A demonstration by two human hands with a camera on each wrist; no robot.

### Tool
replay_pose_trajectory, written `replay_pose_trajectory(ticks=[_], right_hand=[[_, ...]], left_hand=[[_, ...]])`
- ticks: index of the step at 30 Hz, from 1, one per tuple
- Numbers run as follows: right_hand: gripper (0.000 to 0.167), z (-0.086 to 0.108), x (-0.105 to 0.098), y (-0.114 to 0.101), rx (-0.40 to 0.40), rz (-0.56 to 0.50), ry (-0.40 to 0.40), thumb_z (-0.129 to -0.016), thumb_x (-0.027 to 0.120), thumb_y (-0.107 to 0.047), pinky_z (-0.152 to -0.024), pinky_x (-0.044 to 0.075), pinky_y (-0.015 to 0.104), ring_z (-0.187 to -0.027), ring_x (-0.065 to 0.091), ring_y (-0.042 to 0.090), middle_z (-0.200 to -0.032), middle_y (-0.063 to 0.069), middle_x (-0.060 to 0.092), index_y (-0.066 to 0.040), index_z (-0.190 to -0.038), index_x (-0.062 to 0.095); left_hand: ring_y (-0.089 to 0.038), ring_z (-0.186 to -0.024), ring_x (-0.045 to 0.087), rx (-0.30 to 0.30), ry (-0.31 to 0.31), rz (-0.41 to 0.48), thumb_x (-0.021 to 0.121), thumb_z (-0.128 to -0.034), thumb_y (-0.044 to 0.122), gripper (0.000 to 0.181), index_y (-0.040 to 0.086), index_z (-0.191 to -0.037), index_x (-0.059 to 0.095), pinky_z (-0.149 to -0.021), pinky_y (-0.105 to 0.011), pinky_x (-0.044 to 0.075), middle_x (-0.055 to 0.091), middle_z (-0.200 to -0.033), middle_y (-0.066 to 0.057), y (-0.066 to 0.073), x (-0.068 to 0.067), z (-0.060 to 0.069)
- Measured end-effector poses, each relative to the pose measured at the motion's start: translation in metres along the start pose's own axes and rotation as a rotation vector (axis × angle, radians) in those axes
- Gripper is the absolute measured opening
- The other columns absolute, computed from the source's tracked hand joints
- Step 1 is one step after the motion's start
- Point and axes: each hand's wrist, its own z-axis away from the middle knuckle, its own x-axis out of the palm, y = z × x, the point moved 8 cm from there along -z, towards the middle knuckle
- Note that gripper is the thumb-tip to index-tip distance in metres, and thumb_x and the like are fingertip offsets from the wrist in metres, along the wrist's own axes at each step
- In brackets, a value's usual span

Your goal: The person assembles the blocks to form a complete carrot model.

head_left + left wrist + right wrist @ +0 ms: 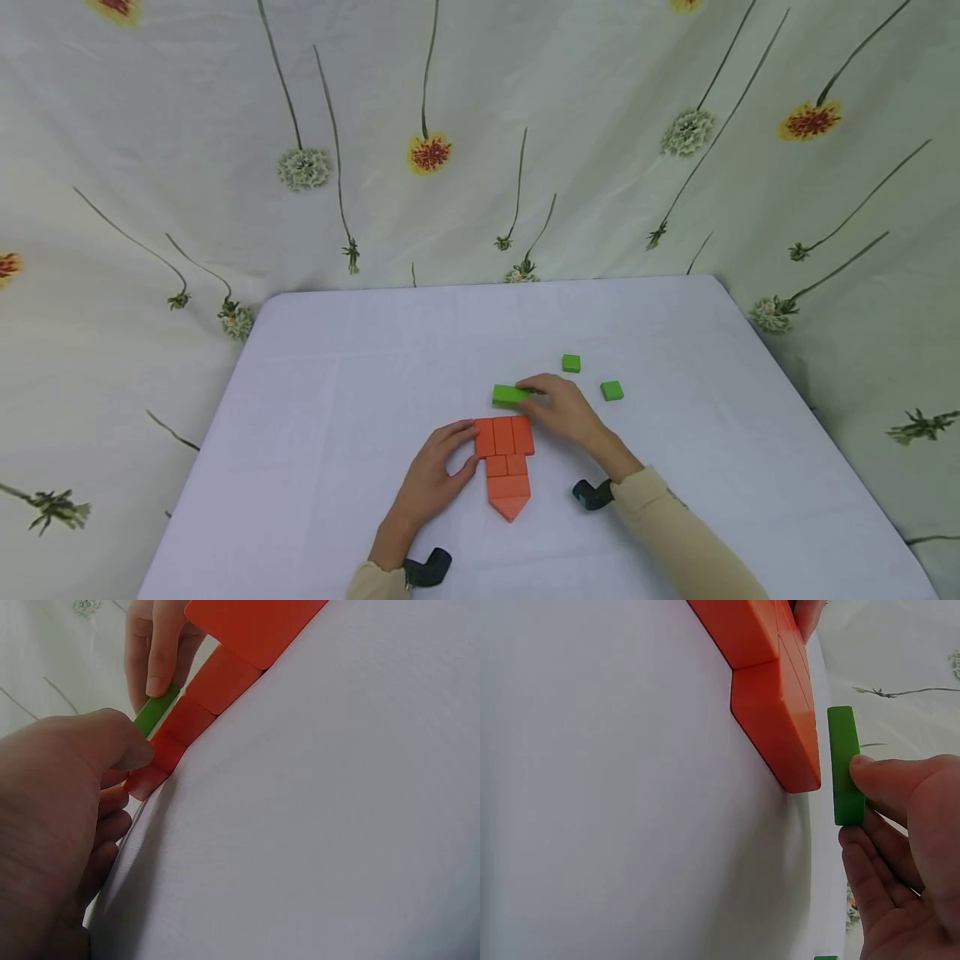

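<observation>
Flat orange blocks (503,436) lie edge to edge on the table, with a wide row at the far end, narrower pieces below it and a triangle block (510,507) pointing toward the person. My left hand (433,475) rests at the left of this shape, its fingertips and thumb touching the wide row's left side. Just beyond the row, my right hand (562,410) pinches a green rectangular block (509,396) by its right end. In the right wrist view the thumb presses one face of the green block (844,765), a small gap away from the orange pieces.
Two small green square blocks (572,363) lie beyond and to the right of the right hand, the nearer one (612,390) farther right. A white cloth covers the table (337,367). Flower-printed fabric (480,100) hangs behind and at the sides.
</observation>
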Motion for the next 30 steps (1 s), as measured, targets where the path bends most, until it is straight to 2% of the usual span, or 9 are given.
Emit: replay_pose_trajectory(ticks=[15, 21, 30], right_hand=[[0.031, -0.001, 0.017, -0.006, -0.021, 0.009, -0.08, -0.097, 0.071, -0.012, -0.104, 0.055, 0.046, -0.119, 0.067, 0.027, -0.125, 0.008, 0.072, -0.007, -0.127, 0.071], [0.03, -0.001, 0.021, -0.005, -0.045, 0.007, -0.103, -0.097, 0.071, -0.011, -0.105, 0.055, 0.045, -0.121, 0.066, 0.027, -0.126, 0.007, 0.072, -0.007, -0.127, 0.071], [0.03, -0.001, 0.023, -0.005, -0.056, -0.007, -0.122, -0.097, 0.07, -0.01, -0.105, 0.055, 0.045, -0.12, 0.066, 0.026, -0.125, 0.007, 0.072, -0.007, -0.127, 0.071]], left_hand=[[-0.021, -0.139, 0.053, -0.006, -0.013, 0.011, 0.078, -0.0934, 0.018, 0.045, 0.013, -0.137, 0.066, -0.114, -0.041, 0.048, 0.059, -0.146, -0.001, -0.002, 0.001, 0.0], [-0.023, -0.137, 0.055, 0.024, 0.01, -0.009, 0.078, -0.0927, 0.016, 0.045, 0.011, -0.135, 0.067, -0.111, -0.042, 0.05, 0.06, -0.145, -0.002, -0.001, 0.001, 0.0], [-0.022, -0.137, 0.054, 0.035, 0.009, -0.008, 0.079, -0.0926, 0.017, 0.046, 0.011, -0.136, 0.066, -0.112, -0.042, 0.05, 0.06, -0.144, -0.002, -0.001, 0.001, 0.0]])
